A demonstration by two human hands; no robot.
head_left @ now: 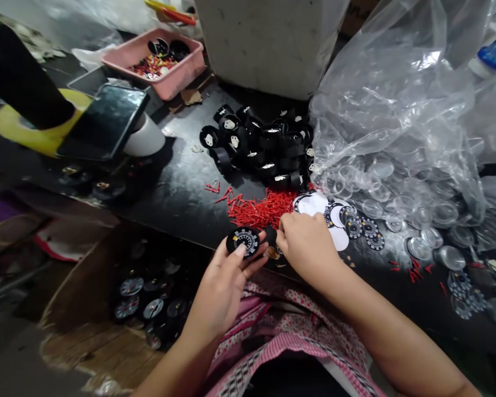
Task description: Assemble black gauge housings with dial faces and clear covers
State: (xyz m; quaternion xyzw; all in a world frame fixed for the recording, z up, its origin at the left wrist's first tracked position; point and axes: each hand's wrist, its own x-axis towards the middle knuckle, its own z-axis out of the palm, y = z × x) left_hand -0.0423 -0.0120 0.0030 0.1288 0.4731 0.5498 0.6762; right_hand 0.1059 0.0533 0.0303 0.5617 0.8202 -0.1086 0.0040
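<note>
My left hand [225, 281] holds a round black gauge [243, 242] near the table edge, its thumb on the printed dial face. Beside it, my right hand [308, 242] is closed with the fingers curled down; what they grip, if anything, is hidden. A small dark round piece [268, 236] shows between the two hands. Just beyond them lies a heap of red pointers [258, 209]. White and black dial discs [339, 215] are spread past my right hand. Farther back stands a pile of black round gauge cases [264, 143] with small pale metal pieces on them.
A big clear plastic bag [397, 110] of clear round covers spills at the right. A pink basket [161, 82] of small parts stands back left, near a phone [105, 121] leaning on a white roll. Below the table edge, a cardboard box [78, 298] holds several gauges.
</note>
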